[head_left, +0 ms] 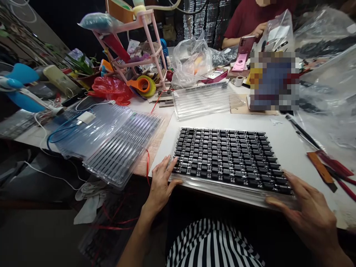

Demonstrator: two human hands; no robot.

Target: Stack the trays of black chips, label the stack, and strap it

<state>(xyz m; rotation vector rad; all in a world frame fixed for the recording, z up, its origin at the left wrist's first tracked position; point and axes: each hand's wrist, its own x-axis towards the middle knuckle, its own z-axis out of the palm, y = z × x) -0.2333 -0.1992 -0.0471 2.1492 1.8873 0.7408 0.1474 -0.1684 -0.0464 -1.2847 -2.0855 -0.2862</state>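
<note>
A clear plastic tray [222, 184] lies at the front edge of the white work surface. Rows of small black circuit boards [222, 155] fill it, with pale solder spots or leads between dark parts. My left hand [164, 178] grips the tray's near left corner, its thumb along the front rim. At the near right corner my right hand [308, 204] holds the tray, thumb in front and fingers along the side. Both hands are closed on the rim. Behind it lies another clear ribbed tray [205, 100].
Ribbed clear trays [122, 148] lie at the left by a blue cable [59, 129]. A pink rack [151, 44] stands behind. Red-handled tools [339, 170] and an orange-brown blade [319, 168] are at the right. A phone [246, 48] stands near another person [236, 22] at the back.
</note>
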